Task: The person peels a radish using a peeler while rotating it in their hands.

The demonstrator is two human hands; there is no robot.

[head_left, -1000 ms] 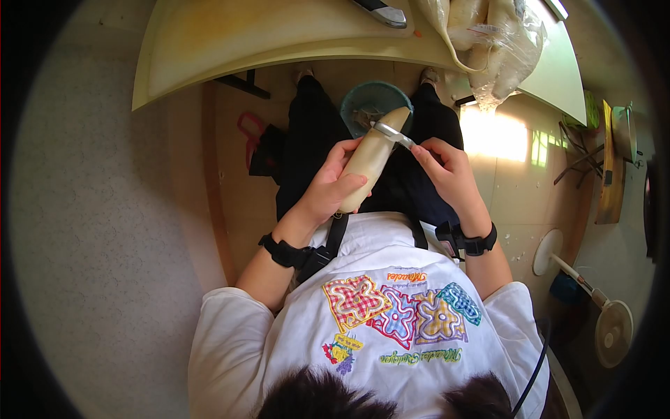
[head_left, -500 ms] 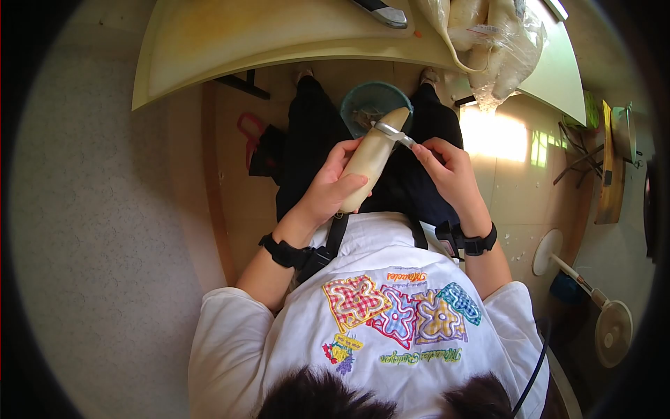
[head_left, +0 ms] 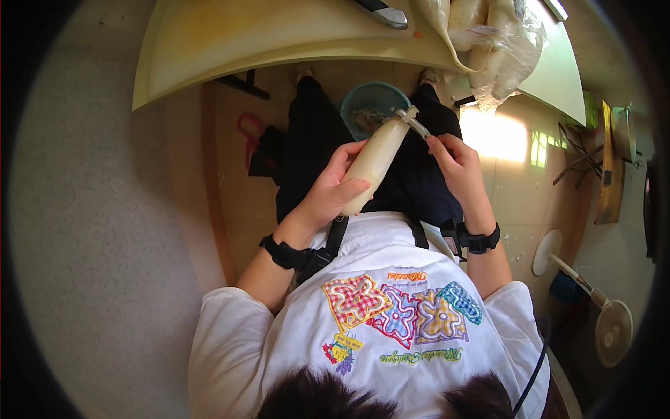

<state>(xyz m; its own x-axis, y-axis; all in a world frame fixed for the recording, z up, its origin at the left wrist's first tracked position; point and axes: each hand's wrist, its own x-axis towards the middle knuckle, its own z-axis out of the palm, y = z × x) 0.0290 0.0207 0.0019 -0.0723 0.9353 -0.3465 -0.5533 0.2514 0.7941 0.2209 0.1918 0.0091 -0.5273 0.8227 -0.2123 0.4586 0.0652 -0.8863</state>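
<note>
Just nearer than the teal bucket, we had our left hand wrapped around the thick near part of a white radish. Its long axis ran obliquely, the far end pointing away and rightward, seemingly over the bucket's near right edge, though the overlap made height hard to judge. Our right hand, right of the bucket, pinched the peeler by its handle, its head at the radish's far end. Beyond the bucket, bagged radishes lay rightward on the table.
</note>
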